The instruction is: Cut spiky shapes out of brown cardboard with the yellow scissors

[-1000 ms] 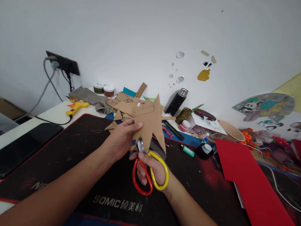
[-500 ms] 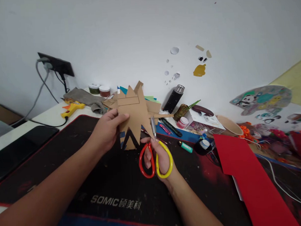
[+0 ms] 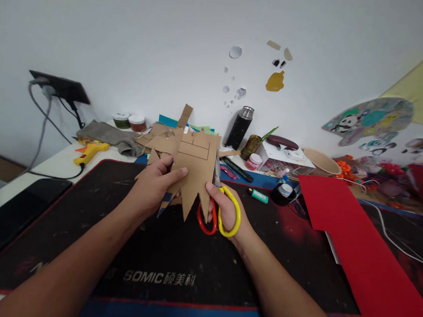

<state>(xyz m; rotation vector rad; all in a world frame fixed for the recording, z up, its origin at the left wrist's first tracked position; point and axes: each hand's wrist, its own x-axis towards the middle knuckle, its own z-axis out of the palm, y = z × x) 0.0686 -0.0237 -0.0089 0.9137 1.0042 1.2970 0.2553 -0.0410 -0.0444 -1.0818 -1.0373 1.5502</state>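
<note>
A jagged-edged piece of cardboard point(image 3: 194, 170) with pencil-like lines near its top hangs above the black desk mat. My left hand point(image 3: 160, 181) pinches its left side, thumb on the front face. In my right hand point(image 3: 227, 209) are scissors point(image 3: 236, 217) with one red and one yellow handle loop. The right thumb also rests on the cardboard's lower right edge. Most of the blades are hidden behind or beside that right edge, so I cannot tell whether they are parted.
Cardboard scraps point(image 3: 158, 139) lie behind, near a black flask point(image 3: 240, 127). A yellow glue gun point(image 3: 89, 152) and a phone point(image 3: 29, 206) are at left. A green lighter point(image 3: 258, 195), an ink jar point(image 3: 284, 193) and red card point(image 3: 349, 241) lie to the right.
The cardboard has turned and shifted a little right and down, its right edge now covering much of the blades. My right thumb has come onto it. The camera view has shifted slightly.
</note>
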